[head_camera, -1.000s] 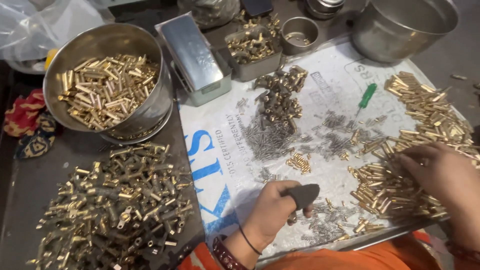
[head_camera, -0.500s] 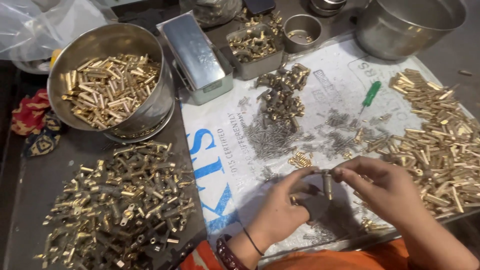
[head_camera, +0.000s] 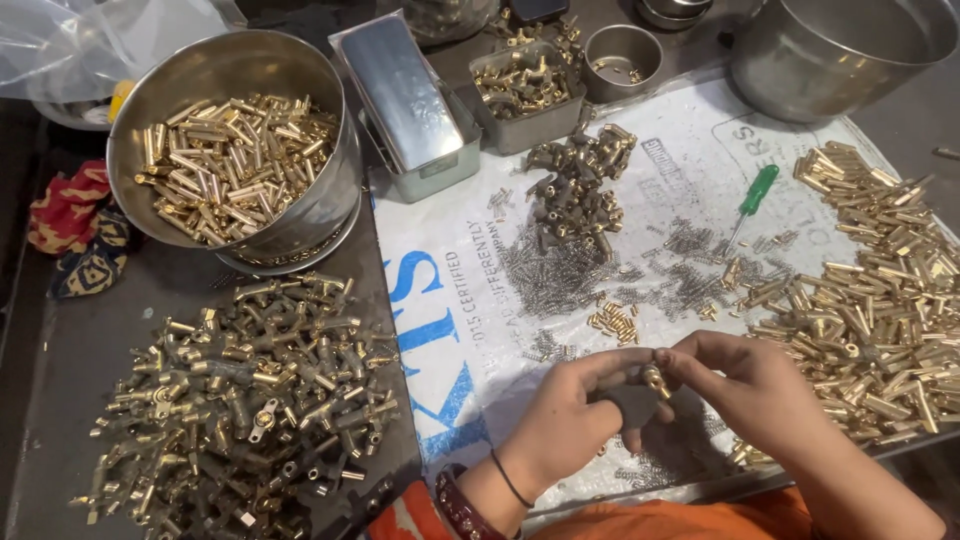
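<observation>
Printed white sheet (head_camera: 690, 170), spread over the dark worktable; bears the loose stock.
Steel bowl (head_camera: 330, 200) of brass pins, far left.
Heap of brass tubes (head_camera: 880, 290), right of the hands, nearest the right hand.
Heap of brass valve bodies (head_camera: 240, 400), left of the hands, nearer the left hand.
Scatter of small steel springs (head_camera: 560, 275), straight ahead.
Left hand (head_camera: 565, 420): closed around a dark tool.
Right hand (head_camera: 750, 385): fingertips pinched on a small brass fitting (head_camera: 655, 378), held between both hands and set near-upright against the tool.
</observation>
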